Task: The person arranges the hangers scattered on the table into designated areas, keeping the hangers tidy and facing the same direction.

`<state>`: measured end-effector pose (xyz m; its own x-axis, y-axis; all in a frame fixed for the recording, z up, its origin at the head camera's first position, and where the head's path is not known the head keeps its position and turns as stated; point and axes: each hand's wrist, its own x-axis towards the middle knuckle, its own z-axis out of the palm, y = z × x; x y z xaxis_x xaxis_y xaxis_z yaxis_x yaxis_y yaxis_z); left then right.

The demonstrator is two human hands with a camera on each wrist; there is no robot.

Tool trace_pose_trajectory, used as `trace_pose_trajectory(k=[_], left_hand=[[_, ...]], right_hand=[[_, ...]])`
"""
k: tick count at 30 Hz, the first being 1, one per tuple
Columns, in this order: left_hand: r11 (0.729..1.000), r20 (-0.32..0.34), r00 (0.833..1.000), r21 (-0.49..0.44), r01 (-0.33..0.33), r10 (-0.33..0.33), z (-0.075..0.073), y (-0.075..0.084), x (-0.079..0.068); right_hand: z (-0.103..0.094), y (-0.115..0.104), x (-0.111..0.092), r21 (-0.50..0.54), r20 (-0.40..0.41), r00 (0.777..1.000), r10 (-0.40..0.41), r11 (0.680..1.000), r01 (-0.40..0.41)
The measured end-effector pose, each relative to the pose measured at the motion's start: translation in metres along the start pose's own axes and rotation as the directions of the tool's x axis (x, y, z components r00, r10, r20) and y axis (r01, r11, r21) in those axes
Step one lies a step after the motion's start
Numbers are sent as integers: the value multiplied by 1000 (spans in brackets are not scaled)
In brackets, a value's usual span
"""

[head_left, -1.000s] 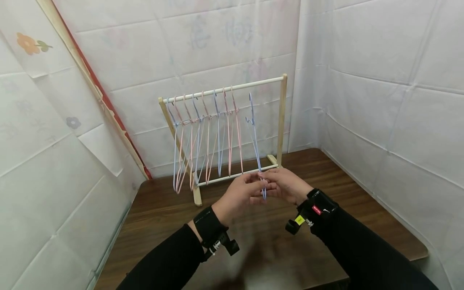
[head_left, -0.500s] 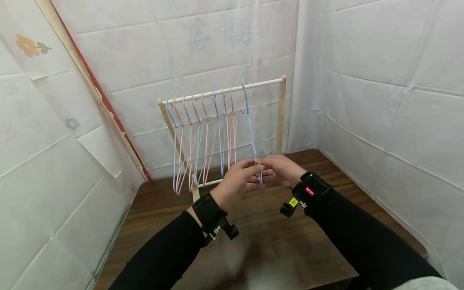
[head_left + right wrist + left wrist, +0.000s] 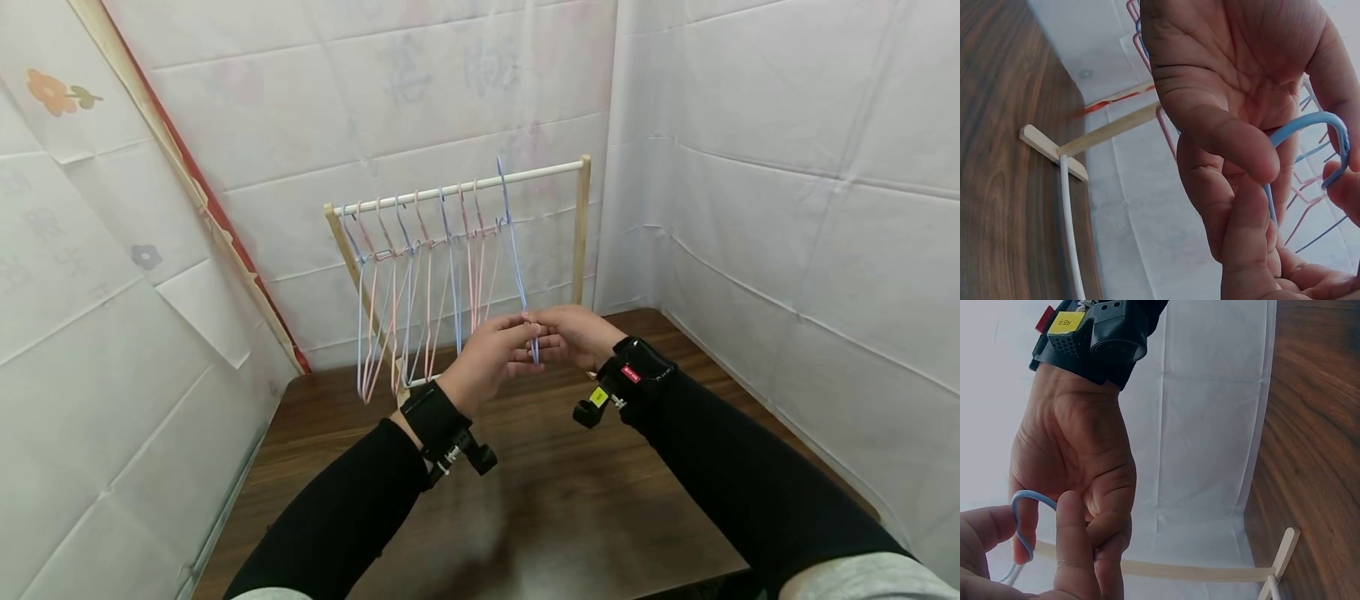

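Observation:
A blue clothes hanger (image 3: 516, 262) stands nearly upright and edge-on, its hook at the height of the rack's top rail (image 3: 551, 172) and overlapping it. My left hand (image 3: 487, 354) grips the lower end of this hanger from the left. Opposite it, my right hand (image 3: 576, 332) holds the same end, and the fingers of both hands meet around it. Close up in the right wrist view, the bent blue end (image 3: 1310, 120) curves out between the fingertips. Pink and blue hangers (image 3: 429, 292) hang in a row on the rail, left of the held one.
The wooden-posted rack (image 3: 581, 237) stands at the back of the brown table (image 3: 600, 500). Its foot (image 3: 1054, 150) and lower white bar (image 3: 1069, 219) show in the right wrist view. White sheeting (image 3: 780, 167) covers the walls behind and on both sides.
Both hands have moved up and forward, slightly left, with the blue hanger. Its hook has risen from below the rail to the rail's height. The hanging row is nearly unchanged.

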<state>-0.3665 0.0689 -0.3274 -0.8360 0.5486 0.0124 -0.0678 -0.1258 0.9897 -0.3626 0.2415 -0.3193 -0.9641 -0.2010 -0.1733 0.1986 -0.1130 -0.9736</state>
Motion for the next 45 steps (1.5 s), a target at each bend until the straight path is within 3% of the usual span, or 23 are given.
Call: trace_pose_trajectory(k=[17, 28, 36, 40, 42, 43, 44, 45], left_hand=[[1000, -50, 999, -17, 6, -7, -3, -7, 16], [1000, -26, 1000, 9, 7, -7, -8, -23, 23], [998, -87, 995, -35, 42, -45, -12, -52, 20], [998, -38, 999, 59, 35, -33, -24, -82, 11], [974, -8, 1000, 223, 28, -27, -37, -101, 4], [941, 0, 1000, 338, 29, -31, -45, -111, 0], [884, 10, 1000, 467, 17, -25, -55, -120, -4], [804, 21, 1000, 595, -2, -13, -66, -128, -9]], right_hand=[[-3, 1, 16, 34, -39, 999, 17, 999, -16], [-5, 16, 22, 44, -15, 999, 28, 999, -27], [-6, 44, 25, 105, -37, 998, 46, 994, -41], [-8, 72, 25, 97, -45, 997, 60, 994, -55], [-11, 90, 25, -50, -55, 998, 43, 998, -46], [-15, 101, 26, -200, -61, 998, 11, 979, -23], [-20, 112, 27, -369, -61, 998, -29, 929, 4], [-28, 124, 28, -545, -56, 996, -76, 838, 33]])
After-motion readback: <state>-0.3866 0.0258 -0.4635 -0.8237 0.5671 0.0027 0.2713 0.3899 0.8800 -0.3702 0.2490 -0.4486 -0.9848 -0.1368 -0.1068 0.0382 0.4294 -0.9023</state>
